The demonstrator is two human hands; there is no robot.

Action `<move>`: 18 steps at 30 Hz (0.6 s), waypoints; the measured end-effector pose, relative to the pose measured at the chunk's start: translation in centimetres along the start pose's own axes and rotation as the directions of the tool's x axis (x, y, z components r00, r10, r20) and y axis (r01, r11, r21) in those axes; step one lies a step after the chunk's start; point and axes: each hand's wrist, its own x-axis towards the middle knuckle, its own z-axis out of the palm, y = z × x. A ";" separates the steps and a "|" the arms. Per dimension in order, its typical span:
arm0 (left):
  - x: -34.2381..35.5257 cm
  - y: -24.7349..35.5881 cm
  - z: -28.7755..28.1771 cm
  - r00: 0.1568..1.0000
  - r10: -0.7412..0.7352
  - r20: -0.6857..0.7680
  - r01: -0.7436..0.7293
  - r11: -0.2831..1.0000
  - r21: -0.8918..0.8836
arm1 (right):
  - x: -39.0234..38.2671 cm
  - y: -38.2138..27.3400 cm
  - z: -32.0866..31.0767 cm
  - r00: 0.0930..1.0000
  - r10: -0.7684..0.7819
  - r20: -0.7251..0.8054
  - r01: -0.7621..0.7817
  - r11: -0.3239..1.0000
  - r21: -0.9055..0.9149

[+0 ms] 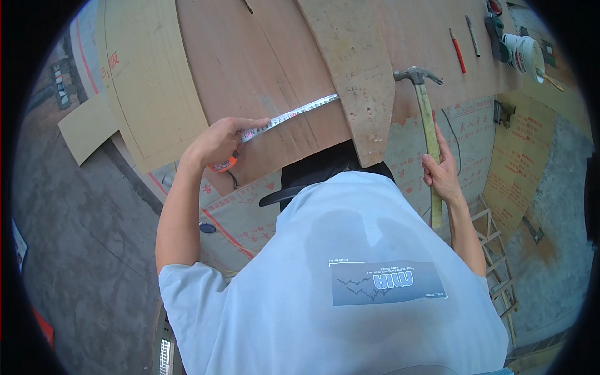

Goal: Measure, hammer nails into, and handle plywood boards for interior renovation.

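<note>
the left hand (215, 142) lies on a wide sheet of reddish plywood (250, 69), fingers curled shut around an orange tape measure case (224, 164) that shows just under the palm, with a short dark loop hanging from it. the thumb and forefinger pin the tape blade (294, 115) flat on the sheet — the blade runs out to the right and slightly up, and its far end meets the edge of a pale, worn board (356, 69) that lies across the plywood on a slant.

the right hand (442, 172) is closed around the yellowish wooden handle of a claw hammer (428, 125), gripping it at mid-length. the hammer stands nearly upright, its steel head at the top, just beside the right edge of the pale board; the handle's lower end sticks out below the fist.

to the left of the plywood lies a lighter tan panel (150, 75), overlapping the grey floor (75, 237). at the far right of the table sit a red pencil (457, 51), a dark marker (472, 35) and a white tub (524, 55) — well apart from both hands. a wooden ladder frame (497, 262) lies on the floor at lower right.
</note>
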 end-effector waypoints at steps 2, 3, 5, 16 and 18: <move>0.0 -0.2 0.0 1.000 0.017 -0.003 -0.017 1.000 -0.007 | 0.1 0.2 -0.4 1.000 -0.016 0.005 0.016 1.000 -0.024; 0.1 -0.3 0.0 0.999 0.036 -0.007 -0.036 0.999 -0.012 | 0.1 0.0 -0.3 1.000 -0.014 0.006 0.014 1.000 -0.025; 0.1 -0.4 0.0 0.999 0.043 -0.006 -0.043 0.999 -0.013 | 0.0 -0.2 -0.1 1.000 -0.018 -0.007 0.018 0.999 -0.042; 0.1 -0.4 -0.1 0.999 0.034 0.002 -0.034 0.999 0.000 | -1.2 2.0 -0.5 0.841 -0.537 0.058 0.423 0.588 -0.690; 0.1 -0.2 -0.2 1.000 0.027 0.008 -0.027 1.000 0.000 | -1.6 1.7 0.4 0.875 -0.479 0.073 0.379 0.582 -0.720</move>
